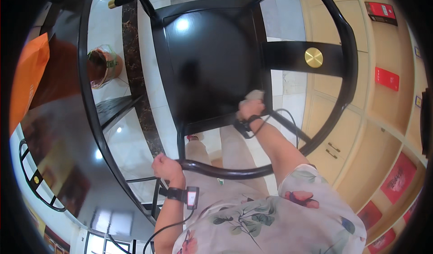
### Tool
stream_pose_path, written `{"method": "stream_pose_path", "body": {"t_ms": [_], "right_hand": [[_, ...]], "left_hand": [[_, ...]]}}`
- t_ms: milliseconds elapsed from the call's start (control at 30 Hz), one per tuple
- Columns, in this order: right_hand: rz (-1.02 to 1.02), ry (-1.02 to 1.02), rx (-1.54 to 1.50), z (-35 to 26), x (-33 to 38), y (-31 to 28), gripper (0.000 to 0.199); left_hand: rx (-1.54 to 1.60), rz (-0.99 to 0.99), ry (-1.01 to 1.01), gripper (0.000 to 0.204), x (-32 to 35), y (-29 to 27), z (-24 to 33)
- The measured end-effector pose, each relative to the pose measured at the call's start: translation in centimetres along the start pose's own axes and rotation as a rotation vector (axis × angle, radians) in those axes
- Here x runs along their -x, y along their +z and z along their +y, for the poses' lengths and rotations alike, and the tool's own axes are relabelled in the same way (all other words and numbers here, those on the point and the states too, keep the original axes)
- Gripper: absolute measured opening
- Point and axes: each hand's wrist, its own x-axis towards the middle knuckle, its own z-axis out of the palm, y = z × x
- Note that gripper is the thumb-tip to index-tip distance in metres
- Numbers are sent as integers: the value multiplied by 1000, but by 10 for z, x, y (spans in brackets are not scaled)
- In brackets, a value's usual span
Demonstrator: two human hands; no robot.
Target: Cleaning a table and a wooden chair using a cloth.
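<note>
A black chair [212,64] with a glossy square seat stands in front of me, its curved rail sweeping round the right side. My right hand [251,108] is over the seat's near right corner, closed on a pale crumpled cloth [256,95] that touches the seat. At the near end of the chair's armrest [225,170], my left hand [167,167] is closed round the tip; part of its grip is hidden. Each wrist wears a black strapped device with a cable.
A dark glossy table [85,163] fills the left side, with an orange bag [30,80] on it. A lined bin [108,66] stands on the tiled floor between table and chair. To the right are cream cabinets [331,100] and shelves holding red boxes [387,79].
</note>
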Motion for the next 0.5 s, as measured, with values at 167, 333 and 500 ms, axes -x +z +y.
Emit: {"method": "stream_pose_path", "body": {"t_ms": [167, 333, 500], "right_hand": [[-229, -118, -896, -60, -8, -18, 26], [-228, -676, -1515, 7, 151, -194, 38], [930, -236, -1809, 178, 238, -144, 36]], "left_hand": [[-114, -155, 18, 29, 10, -8, 40], [-114, -239, -32, 35, 6, -13, 40], [-235, -285, 242, 40, 5, -17, 27]]}}
